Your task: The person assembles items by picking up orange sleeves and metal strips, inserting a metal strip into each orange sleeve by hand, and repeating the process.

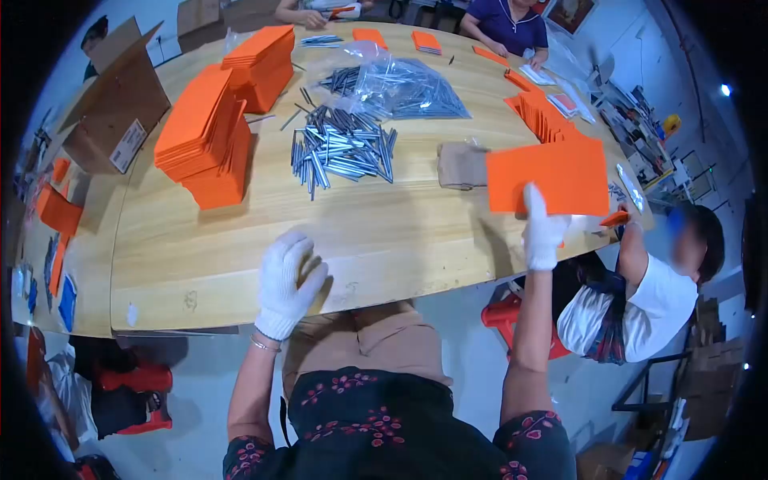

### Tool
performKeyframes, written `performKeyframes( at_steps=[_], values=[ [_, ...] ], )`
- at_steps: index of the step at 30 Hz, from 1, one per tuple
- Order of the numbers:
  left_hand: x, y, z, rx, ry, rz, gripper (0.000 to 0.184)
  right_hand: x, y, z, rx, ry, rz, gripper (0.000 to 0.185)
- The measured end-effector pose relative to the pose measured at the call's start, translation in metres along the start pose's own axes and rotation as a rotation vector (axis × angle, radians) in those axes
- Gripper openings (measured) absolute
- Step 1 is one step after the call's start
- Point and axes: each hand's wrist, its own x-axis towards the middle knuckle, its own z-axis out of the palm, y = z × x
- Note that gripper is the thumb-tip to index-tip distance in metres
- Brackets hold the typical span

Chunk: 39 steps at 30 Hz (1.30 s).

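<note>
My right hand [542,228], in a white glove, holds a flat orange piece [560,178] up at the right, thumb on its face. At the table's near edge my left hand [290,280], also gloved in white, is empty, its fingers loosely curved and apart from the thumb. Beyond the hands a heap of short metal rods [342,146] lies loose on the wooden table [384,240]. Behind it is a clear plastic bag [412,90] of more rods. Tall stacks of orange pieces [200,132] stand at the left. A brown folded item [462,166] lies beside the held piece.
An open cardboard box [116,104] stands far left. A fanned row of orange pieces [540,116] lies at the right. A co-worker [664,296] sits close on the right, hand near the table edge. Two more people are across the table. A red stool [500,314] is below.
</note>
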Motion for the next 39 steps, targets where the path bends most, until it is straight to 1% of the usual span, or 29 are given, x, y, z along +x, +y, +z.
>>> performKeyframes(
  at_steps=[1, 3, 4, 6, 11, 15, 17, 21, 23, 24, 26, 28, 29, 31, 32, 33, 35, 36, 38, 39],
  values=[
    [-0.004, -0.010, 0.005, -0.016, 0.046, -0.103, 0.030, 0.016, 0.005, 0.008, -0.010, -0.008, -0.004, 0.024],
    [-0.001, -0.009, 0.004, -0.014, 0.023, -0.107, 0.027, 0.044, 0.023, 0.020, -0.145, -0.117, 0.438, 0.041],
    [0.005, -0.006, 0.002, -0.001, -0.002, -0.097, 0.023, 0.058, 0.045, 0.027, -0.155, -0.129, 0.434, 0.041],
    [0.013, -0.003, 0.000, 0.029, -0.053, -0.070, 0.018, 0.073, 0.092, 0.041, -0.410, -0.139, 0.086, 0.043],
    [0.023, -0.002, -0.006, -0.046, -0.089, -0.099, 0.015, 0.082, 0.110, 0.071, -0.533, -0.231, 0.123, 0.044],
    [0.021, -0.008, -0.007, -0.073, -0.161, -0.134, 0.017, 0.079, 0.092, 0.084, -0.589, -0.317, 0.146, 0.046],
    [0.023, -0.011, -0.006, -0.088, -0.197, -0.163, 0.018, 0.078, 0.099, 0.089, -0.621, -0.360, 0.165, 0.047],
    [0.029, -0.005, -0.010, -0.075, -0.199, -0.170, 0.018, 0.079, 0.125, 0.090, -0.679, -0.335, 0.069, 0.047],
    [0.027, -0.005, -0.010, -0.112, -0.174, -0.196, 0.017, 0.078, 0.101, 0.094, -0.694, -0.314, 0.191, 0.043],
    [0.025, -0.003, -0.009, -0.160, -0.150, -0.213, 0.017, 0.077, 0.101, 0.092, -0.684, -0.327, 0.198, 0.043],
    [0.022, -0.001, -0.005, -0.260, -0.092, -0.239, 0.017, 0.078, 0.100, 0.086, -0.583, -0.209, 0.088, 0.045],
    [0.013, 0.011, 0.008, -0.393, -0.056, -0.241, 0.015, 0.048, 0.045, 0.091, -0.262, -0.048, 0.206, 0.033],
    [0.012, 0.023, 0.018, -0.386, -0.057, -0.253, 0.015, 0.028, 0.026, 0.092, -0.262, -0.060, 0.214, 0.033],
    [0.013, 0.045, 0.038, -0.751, -0.088, -0.381, 0.020, -0.017, -0.006, 0.095, 0.371, -0.113, 0.319, 0.027],
    [0.010, 0.047, 0.042, -0.745, -0.083, -0.382, 0.020, -0.047, -0.019, 0.099, 0.490, -0.161, 0.422, 0.024],
    [0.008, 0.048, 0.046, -0.547, -0.094, -0.352, 0.021, -0.076, -0.012, 0.099, 0.523, -0.124, 0.546, 0.024],
    [0.003, 0.051, 0.055, -0.153, -0.114, -0.287, 0.025, -0.128, -0.007, 0.097, 0.164, -0.478, 0.295, 0.028],
    [0.002, 0.050, 0.057, 0.047, -0.124, -0.249, 0.028, -0.142, -0.035, 0.103, 0.097, -0.619, 0.273, 0.024],
    [-0.002, 0.037, 0.047, -0.100, 0.293, -0.397, 0.031, -0.135, -0.050, 0.110, -0.033, -0.895, -0.184, 0.023],
    [0.006, 0.031, 0.032, -0.090, 0.295, -0.394, 0.031, -0.123, -0.043, 0.115, -0.023, -0.894, -0.184, 0.023]
  ],
)
